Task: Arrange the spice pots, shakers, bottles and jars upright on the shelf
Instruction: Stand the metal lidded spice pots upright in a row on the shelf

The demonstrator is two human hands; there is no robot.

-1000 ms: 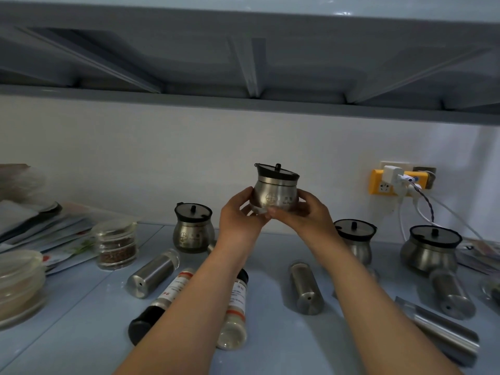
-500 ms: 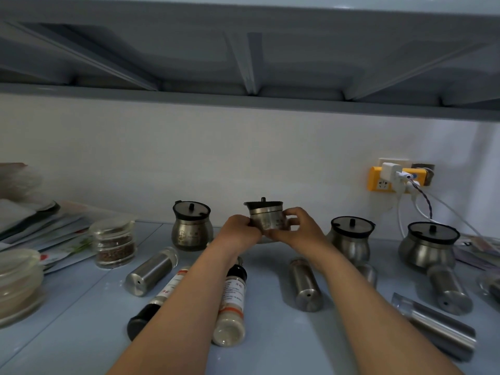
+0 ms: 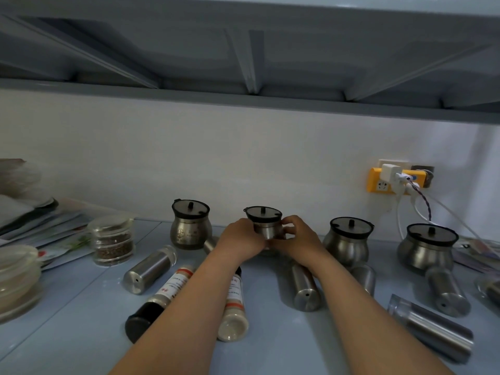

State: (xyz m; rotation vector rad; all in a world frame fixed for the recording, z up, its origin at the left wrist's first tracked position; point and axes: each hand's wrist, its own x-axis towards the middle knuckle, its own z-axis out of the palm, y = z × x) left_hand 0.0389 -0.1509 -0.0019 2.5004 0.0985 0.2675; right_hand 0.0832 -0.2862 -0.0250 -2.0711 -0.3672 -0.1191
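Note:
Both hands grip a steel spice pot (image 3: 263, 223) with a black lid, upright, low over the blue shelf (image 3: 67, 307) near the back wall. My left hand (image 3: 241, 237) wraps its left side, my right hand (image 3: 296, 235) its right side. Three more steel pots stand upright in the back row: one to the left (image 3: 190, 226), two to the right (image 3: 346, 240) (image 3: 427, 246). Steel shakers lie on their sides (image 3: 148, 269) (image 3: 304, 286) (image 3: 446, 290). Two labelled bottles (image 3: 159, 296) (image 3: 234, 307) lie under my left forearm. A glass jar (image 3: 113, 240) of dark seeds stands at left.
Stacked plastic bowls (image 3: 16, 280) and papers (image 3: 32, 220) fill the left end. A yellow socket (image 3: 378, 182) with a white charger and cables hangs on the wall at right. Another steel tube (image 3: 433, 327) lies at front right. An upper shelf (image 3: 243, 98) runs overhead.
Both hands have brought the spice pot down from chest height to the shelf's back row, between the left pot and the two right pots.

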